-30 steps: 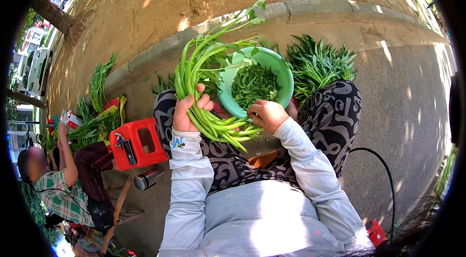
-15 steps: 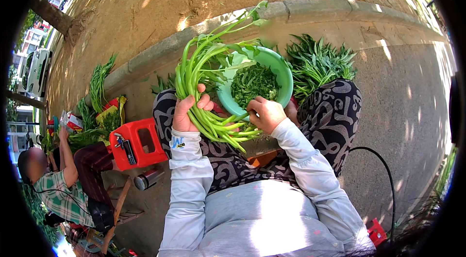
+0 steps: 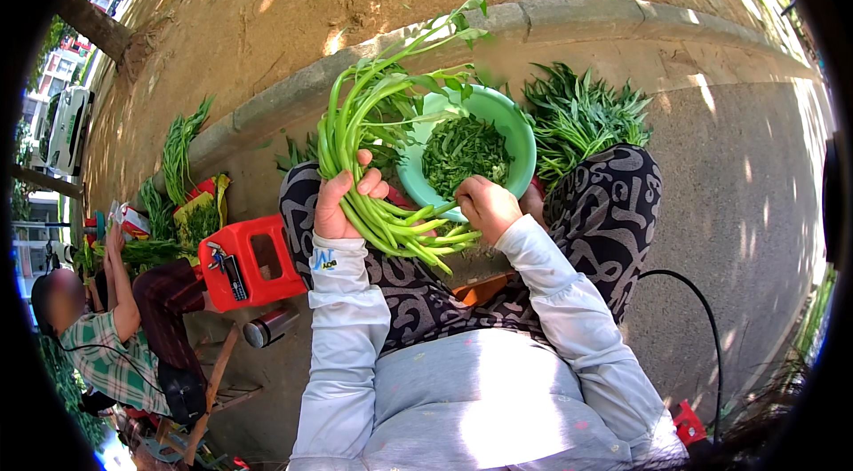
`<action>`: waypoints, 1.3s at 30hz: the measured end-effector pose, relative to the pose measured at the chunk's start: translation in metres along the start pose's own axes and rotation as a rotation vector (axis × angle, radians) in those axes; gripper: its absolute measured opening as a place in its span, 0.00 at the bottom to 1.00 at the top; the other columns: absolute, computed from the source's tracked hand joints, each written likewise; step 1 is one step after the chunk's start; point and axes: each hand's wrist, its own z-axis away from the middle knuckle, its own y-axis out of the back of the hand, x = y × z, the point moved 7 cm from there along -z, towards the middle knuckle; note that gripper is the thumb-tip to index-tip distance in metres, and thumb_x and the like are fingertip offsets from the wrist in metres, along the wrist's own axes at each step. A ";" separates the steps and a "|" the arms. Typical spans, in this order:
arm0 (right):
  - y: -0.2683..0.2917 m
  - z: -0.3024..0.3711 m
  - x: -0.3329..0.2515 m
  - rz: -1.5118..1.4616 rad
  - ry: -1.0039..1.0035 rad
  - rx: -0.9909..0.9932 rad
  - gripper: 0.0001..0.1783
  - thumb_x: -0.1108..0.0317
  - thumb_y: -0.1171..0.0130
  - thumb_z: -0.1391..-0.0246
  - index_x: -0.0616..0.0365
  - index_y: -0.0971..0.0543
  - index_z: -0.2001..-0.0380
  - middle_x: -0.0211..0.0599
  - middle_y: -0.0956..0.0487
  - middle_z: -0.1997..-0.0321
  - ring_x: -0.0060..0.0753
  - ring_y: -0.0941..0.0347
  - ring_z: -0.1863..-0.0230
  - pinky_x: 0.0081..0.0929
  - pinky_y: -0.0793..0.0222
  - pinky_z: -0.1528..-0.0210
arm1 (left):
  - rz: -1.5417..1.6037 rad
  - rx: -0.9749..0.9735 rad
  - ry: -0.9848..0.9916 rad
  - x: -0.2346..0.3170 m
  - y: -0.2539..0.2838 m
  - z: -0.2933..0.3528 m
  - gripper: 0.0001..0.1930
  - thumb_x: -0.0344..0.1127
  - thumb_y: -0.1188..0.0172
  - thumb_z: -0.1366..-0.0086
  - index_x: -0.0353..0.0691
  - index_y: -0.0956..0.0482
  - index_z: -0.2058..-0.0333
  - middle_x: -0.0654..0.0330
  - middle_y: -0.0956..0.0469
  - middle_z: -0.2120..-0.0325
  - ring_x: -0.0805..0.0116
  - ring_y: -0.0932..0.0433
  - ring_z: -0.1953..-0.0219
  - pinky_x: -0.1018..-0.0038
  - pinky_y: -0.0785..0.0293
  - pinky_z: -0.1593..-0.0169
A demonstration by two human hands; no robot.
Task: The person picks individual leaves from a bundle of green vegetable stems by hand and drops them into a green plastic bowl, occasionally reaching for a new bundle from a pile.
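One bunch of green stalks (image 3: pixel 378 160) sits clasped in the left hand (image 3: pixel 342 204); the right hand (image 3: pixel 484 204) pinches their cut ends just beside it. One green bowl (image 3: pixel 471 147) lies behind both hands. The right hand has edged slightly nearer the left.

The bundle of long-stemmed greens (image 3: pixel 373 160) stands in the left hand (image 3: pixel 342 200) over the lap, cut ends touching the right hand (image 3: pixel 487 207); the bowl (image 3: pixel 520 129) lies just behind both hands, with chopped greens (image 3: pixel 464 151) in it; a pile of leafy greens (image 3: pixel 582 111) lies on the ground right of the bowl; a plastic stool (image 3: pixel 253 262) stands left of the knee, a flask (image 3: pixel 269 326) lying before it; another person (image 3: pixel 107 347) sits far left.
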 end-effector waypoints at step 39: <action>-0.006 -0.008 0.067 -0.522 -0.454 0.071 0.13 0.67 0.44 0.61 0.65 0.21 0.72 0.39 0.23 0.79 0.27 0.27 0.80 0.26 0.31 0.74 | -0.041 0.024 0.023 -0.006 -0.004 -0.001 0.19 0.31 0.47 0.39 0.40 0.34 0.49 0.61 0.30 0.58 0.77 0.34 0.70 0.76 0.35 0.62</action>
